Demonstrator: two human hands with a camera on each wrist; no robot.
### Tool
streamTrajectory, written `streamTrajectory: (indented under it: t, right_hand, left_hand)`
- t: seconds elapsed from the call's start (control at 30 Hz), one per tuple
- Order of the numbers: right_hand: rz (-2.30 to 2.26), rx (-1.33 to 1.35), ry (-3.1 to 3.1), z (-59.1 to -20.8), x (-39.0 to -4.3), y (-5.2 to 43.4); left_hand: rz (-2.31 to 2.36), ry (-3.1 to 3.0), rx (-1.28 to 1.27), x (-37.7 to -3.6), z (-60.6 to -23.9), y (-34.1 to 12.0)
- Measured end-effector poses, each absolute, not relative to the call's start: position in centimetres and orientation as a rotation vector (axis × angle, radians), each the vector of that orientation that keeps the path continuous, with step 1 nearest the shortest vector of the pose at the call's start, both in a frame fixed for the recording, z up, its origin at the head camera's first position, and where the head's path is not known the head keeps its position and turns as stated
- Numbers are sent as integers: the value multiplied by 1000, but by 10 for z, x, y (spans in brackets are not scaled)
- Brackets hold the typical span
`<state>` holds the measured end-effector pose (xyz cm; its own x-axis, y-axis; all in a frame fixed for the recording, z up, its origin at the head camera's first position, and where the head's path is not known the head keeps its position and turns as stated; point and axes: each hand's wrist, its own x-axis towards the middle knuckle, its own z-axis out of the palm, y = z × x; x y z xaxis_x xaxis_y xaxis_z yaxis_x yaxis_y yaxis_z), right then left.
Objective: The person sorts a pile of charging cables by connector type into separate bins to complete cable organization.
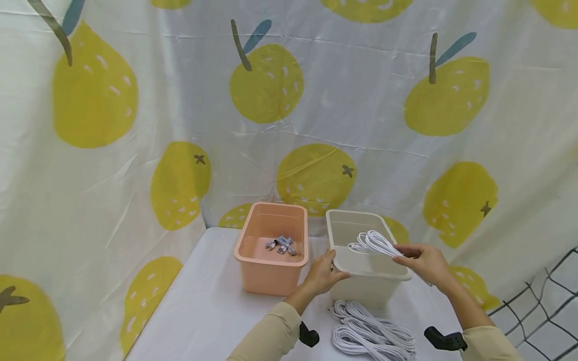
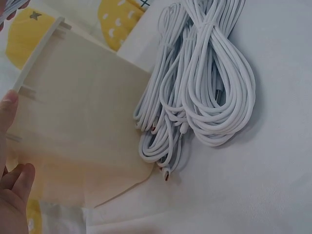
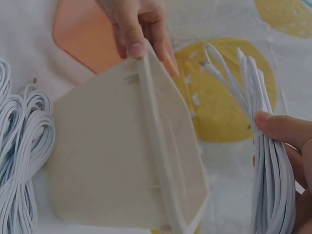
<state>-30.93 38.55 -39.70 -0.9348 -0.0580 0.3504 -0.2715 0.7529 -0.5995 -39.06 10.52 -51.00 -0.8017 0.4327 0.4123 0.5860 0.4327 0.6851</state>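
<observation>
Two bins [image 1: 271,250] — head view only.

Head view high, wrists close — sharing white bin [image 1: 367,275]

My head view is bright and evenly lit, with soft, diffuse light and only faint shadows under the peach bin [image 1: 272,249] and the white bin [image 1: 365,260]. The fruit-print curtain [image 1: 289,100] shows mild sheen along its creases, and its lines bow at the far left and right edges from the wide lens. Both wrist views look dimmer and softer: the left hand [image 2: 12,195] is blurred at the near edge, while the coiled white cables [image 2: 204,83] are reasonably sharp.
</observation>
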Motion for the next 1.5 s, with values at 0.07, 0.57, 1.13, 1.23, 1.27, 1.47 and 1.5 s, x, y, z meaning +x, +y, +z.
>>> streamTrajectory:
  t: [0.07,0.57,1.13,1.23,1.27,1.47,1.5]
  right_hand:
    - [955,203,-2642,-392,-314,387]
    - [914,-12,-2650,-385,-359,361]
    - [890,-246,-2601,-396,-395,337]
    - [900,-323,-2595,-396,-402,334]
    - [904,-349,-2591,-397,-405,334]
    - [943,-422,-2545,-403,-421,340]
    - [937,-415,-2542,-405,-423,341]
  left_hand:
    - [-1295,-2524,-903,-390,-508,108]
    - [-1294,-2533,-890,-388,-509,105]
    - [-1270,-2545,-879,-388,-509,105]
    - [-1261,-2544,-887,-388,-509,104]
    - [-1254,-2542,-886,-388,-509,104]
    - [-1228,-2543,-883,-390,-509,104]
    - [-1231,-2545,-887,-390,-509,104]
